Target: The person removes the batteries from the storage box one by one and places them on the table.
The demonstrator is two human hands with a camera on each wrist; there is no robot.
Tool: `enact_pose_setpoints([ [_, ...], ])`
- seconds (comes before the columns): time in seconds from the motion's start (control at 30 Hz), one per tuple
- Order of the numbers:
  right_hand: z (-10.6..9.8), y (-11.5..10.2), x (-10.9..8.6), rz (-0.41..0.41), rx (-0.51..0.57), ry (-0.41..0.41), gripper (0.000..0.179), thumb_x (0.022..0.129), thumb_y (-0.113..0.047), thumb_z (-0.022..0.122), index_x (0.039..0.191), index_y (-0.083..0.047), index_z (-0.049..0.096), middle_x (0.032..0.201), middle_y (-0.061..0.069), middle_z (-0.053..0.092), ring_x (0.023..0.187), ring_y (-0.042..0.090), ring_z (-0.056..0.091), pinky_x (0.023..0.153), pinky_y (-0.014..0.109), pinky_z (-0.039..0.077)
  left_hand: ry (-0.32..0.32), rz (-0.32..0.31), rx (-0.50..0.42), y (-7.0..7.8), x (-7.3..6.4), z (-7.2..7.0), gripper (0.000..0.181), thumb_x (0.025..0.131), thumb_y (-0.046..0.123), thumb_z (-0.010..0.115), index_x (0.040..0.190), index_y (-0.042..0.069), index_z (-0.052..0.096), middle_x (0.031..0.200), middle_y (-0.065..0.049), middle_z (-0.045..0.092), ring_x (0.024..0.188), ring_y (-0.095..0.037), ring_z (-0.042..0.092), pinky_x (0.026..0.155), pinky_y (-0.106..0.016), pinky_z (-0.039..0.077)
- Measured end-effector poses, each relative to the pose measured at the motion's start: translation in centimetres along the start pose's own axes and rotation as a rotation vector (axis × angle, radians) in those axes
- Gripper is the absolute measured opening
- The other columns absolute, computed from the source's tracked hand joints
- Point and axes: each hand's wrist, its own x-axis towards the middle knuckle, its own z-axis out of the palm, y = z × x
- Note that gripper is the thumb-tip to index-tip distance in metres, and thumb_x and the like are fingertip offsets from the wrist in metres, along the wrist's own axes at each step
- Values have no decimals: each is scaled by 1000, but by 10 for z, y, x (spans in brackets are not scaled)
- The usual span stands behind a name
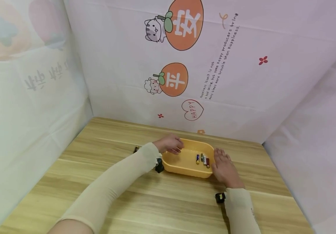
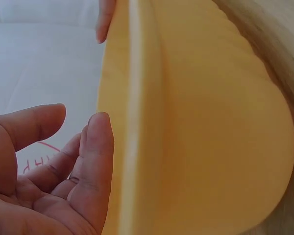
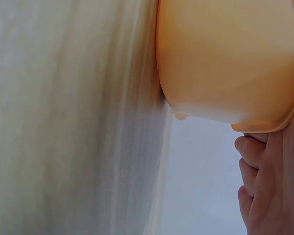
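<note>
A yellow plastic basin (image 1: 182, 169) stands on the wooden table with several batteries (image 1: 205, 160) lying inside its right part. Over the basin's left end is my left hand (image 1: 170, 144), its fingers loosely bent. The left wrist view shows the thumb and fingers of that hand (image 2: 63, 181) apart, nothing between them, beside the basin's rim (image 2: 137, 117). My right hand (image 1: 224, 167) lies against the basin's right end with its fingers stretched out. In the right wrist view, this hand (image 3: 267, 188) is by the basin's outer wall (image 3: 225, 63), partly out of frame.
More batteries (image 1: 136, 149) lie on the table left of the basin, partly hidden behind the left sleeve (image 1: 127, 172). A printed white cloth (image 1: 127, 65) hangs behind the table (image 1: 162, 201). Black wrist cameras (image 1: 220, 198) sit on both wrists.
</note>
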Motion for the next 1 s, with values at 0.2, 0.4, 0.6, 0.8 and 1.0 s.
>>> enact_pose_setpoints([
  [0.2, 1, -2, -2, -7, 2, -2, 60, 103, -23, 34, 152, 6, 14, 158, 23, 15, 144, 40, 9, 117, 53, 6, 2, -43, -2, -3, 5, 10, 18, 92, 1, 63, 108, -6, 64, 117, -27, 59, 92, -35, 66, 82, -45, 57],
  [0.4, 3, -2, -2, -16, 7, 21, 60, 102, -21, 35, 151, 8, 16, 157, 24, 17, 144, 41, 12, 117, 53, 9, -20, -60, -2, -5, 7, 17, 17, 92, 3, 63, 108, -5, 64, 117, -27, 58, 97, -37, 64, 86, -47, 55],
  [0.6, 3, -3, -2, -13, 7, 28, 60, 102, -20, 36, 151, 7, 16, 157, 23, 18, 144, 39, 12, 117, 52, 9, -8, -82, 17, -6, 7, 21, 19, 92, 5, 64, 109, -4, 65, 116, -25, 60, 92, -33, 65, 83, -44, 56],
  [0.8, 0, -2, -2, -11, 13, 33, 59, 102, -20, 36, 151, 7, 16, 157, 23, 19, 144, 39, 12, 117, 52, 9, -11, -63, 78, -8, 14, 27, 16, 91, 6, 65, 106, -1, 66, 112, -22, 63, 87, -29, 66, 78, -40, 58],
  [1.0, 1, 0, -1, -8, 28, 22, 59, 103, -22, 34, 152, 6, 15, 157, 22, 17, 145, 39, 10, 117, 52, 8, 1, -52, 96, -16, 26, 32, 7, 89, 2, 66, 96, 0, 67, 102, -18, 65, 80, -29, 66, 72, -39, 59],
])
